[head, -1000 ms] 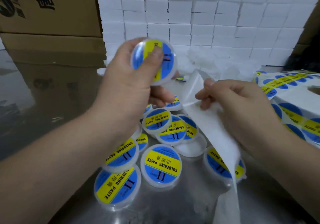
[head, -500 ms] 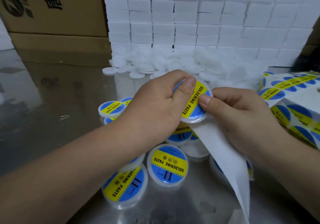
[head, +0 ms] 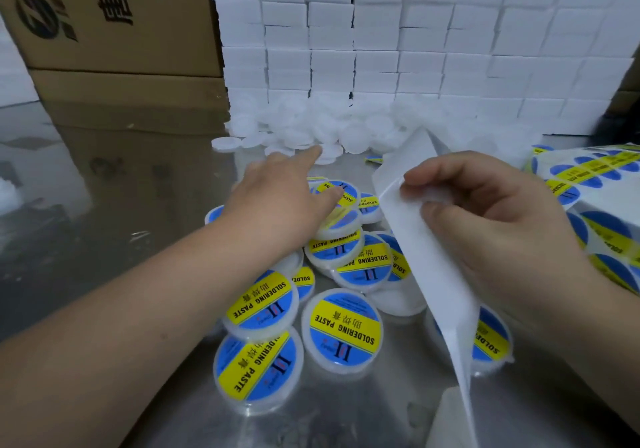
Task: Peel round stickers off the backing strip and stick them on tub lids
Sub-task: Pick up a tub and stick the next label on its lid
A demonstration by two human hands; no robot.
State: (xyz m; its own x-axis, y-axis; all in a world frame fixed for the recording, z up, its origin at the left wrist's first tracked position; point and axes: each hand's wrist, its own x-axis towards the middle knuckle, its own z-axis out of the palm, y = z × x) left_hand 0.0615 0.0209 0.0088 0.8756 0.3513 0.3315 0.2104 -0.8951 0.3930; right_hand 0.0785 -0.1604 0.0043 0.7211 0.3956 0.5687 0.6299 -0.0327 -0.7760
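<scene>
Head view: we see the left hand (head: 277, 201) stretched out, fingers straight and holding nothing, above the heap of stickered tubs (head: 343, 330). Its forefinger reaches near the plain white lids (head: 304, 132) at the back of the metal table (head: 104, 205). The right hand (head: 491, 215) pinches the white backing strip (head: 440, 291) between thumb and curled fingers, and the strip hangs down over the tubs. We find the unpeeled stickers (head: 588, 177) at the right edge.

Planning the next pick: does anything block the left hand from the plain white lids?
Nothing visible does. The left hand reaches over the labelled tubs, its index fingertip already at the nearest white lids.
</scene>
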